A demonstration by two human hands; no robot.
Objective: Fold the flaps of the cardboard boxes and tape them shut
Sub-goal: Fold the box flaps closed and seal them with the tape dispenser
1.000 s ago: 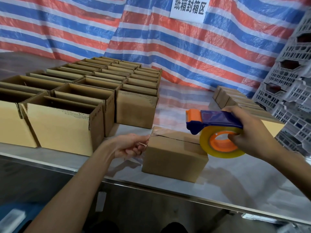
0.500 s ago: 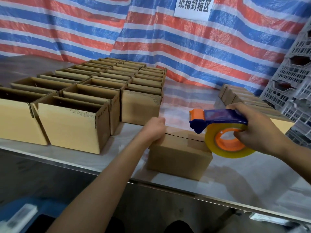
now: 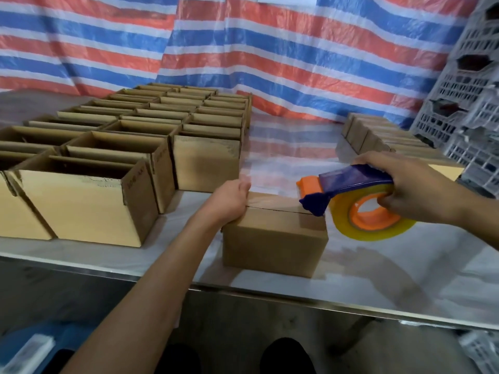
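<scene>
Closest in, both bare forearms reach out over the front edge of the pale surface [image 3: 405,282]. Between the two hands sits a small box [image 3: 272,244], near that edge, with its top flaps folded down and meeting along a seam that runs from one hand to the other. The left hand [image 3: 229,201] grips the box's left top edge, with the palm on the lid and the fingers curled down over the end. The right hand [image 3: 413,190] is wrapped round a blue and orange tape dispenser [image 3: 351,182], with the fingers through the orange core of its yellowish tape roll [image 3: 378,233]. The dispenser's blue toothed nose touches the right end of the seam, and the roll hangs just past the box's right side. Whether tape already covers the seam I cannot tell.

Left of the left hand, and running away behind it, stand rows of open boxes [image 3: 81,211] packed side by side. Beyond the right hand lies a row of closed boxes [image 3: 378,133], with grey plastic crates [image 3: 469,103] stacked to their right. Farthest back hangs a red, white and blue striped tarp [image 3: 270,49].
</scene>
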